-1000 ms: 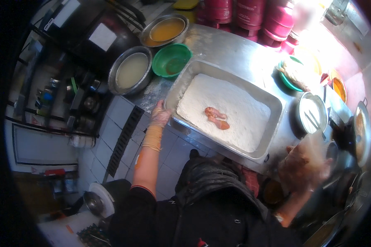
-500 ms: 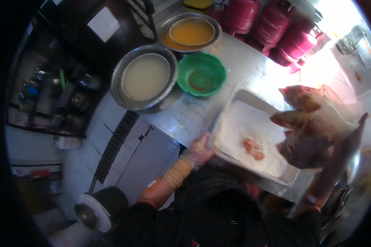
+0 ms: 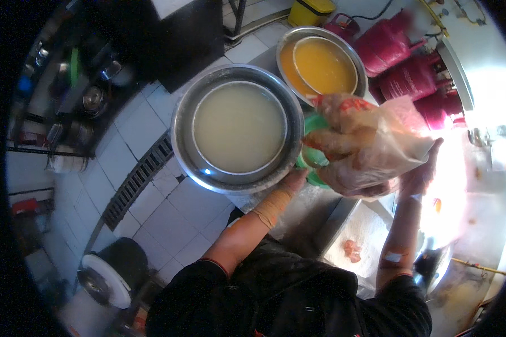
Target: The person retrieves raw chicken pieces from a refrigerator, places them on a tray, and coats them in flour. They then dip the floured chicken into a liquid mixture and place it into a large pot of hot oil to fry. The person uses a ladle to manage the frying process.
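My right hand (image 3: 421,165) grips a clear plastic bag (image 3: 399,146) full of raw chicken pieces (image 3: 343,140), held up over a green bowl (image 3: 315,175) that it largely hides. My left hand (image 3: 293,178) is at the lower right of a steel bowl of pale cloudy liquid (image 3: 239,126), beside the green bowl; its fingertips are hidden. Behind, a steel bowl holds orange liquid (image 3: 326,64). Lower right, the metal tray of white flour (image 3: 342,247) has raw chicken (image 3: 351,253) lying in it.
Pink gas cylinders (image 3: 388,39) and a yellow container (image 3: 312,11) stand at the back. A tiled floor with a drain grate (image 3: 135,182) runs left of the steel table (image 3: 298,219). A dark bin (image 3: 126,258) and shelves of pots (image 3: 90,101) are on the left.
My right hand has lifted the bag of chicken and moved it left from over the tray to the bowls. My left hand has left the tray's edge for the bowls. The view has shifted left.
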Tool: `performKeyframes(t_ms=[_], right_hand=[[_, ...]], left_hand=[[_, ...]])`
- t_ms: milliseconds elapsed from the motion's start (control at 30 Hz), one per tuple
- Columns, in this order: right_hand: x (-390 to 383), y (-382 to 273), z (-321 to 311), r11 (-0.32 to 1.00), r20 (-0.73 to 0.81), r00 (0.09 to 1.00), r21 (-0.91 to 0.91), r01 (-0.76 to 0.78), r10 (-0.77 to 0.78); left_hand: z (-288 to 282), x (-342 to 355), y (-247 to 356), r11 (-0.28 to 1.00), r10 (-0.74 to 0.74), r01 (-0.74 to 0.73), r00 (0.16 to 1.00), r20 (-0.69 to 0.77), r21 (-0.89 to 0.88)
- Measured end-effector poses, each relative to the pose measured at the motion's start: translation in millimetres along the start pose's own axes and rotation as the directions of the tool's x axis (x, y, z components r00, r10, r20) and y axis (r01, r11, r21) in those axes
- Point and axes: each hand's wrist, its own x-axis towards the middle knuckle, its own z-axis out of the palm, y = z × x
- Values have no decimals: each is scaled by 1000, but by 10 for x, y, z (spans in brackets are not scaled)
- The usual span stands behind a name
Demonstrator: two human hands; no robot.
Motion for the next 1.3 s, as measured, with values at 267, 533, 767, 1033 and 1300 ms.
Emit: performKeyframes(t_ms=[267, 533, 767, 1033, 1300], right_hand=[[246, 570, -348, 996, 141, 988, -73, -48, 58], [-155, 56, -163, 993, -142, 983, -27, 113, -116], [-499, -469, 560, 972, -206, 953, -129, 198, -222], [-709, -16, 2196, 881, -193, 874, -263, 392, -447], [-1131, -36, 4137, 807, -257, 775, -322, 495, -578]], left_hand=[[199, -202, -413, 952, 28, 10, 992, 121, -305], [-144, -582, 334, 999, -38, 41, 983, 179, -10], [-2136, -1670, 1727, 1000, 8, -8, 1000, 3, 23], [-6471, -248, 2779, 951, 291, -292, 722, -628, 105], [-9247, 1886, 3858, 915, 379, -345, 560, -737, 209]])
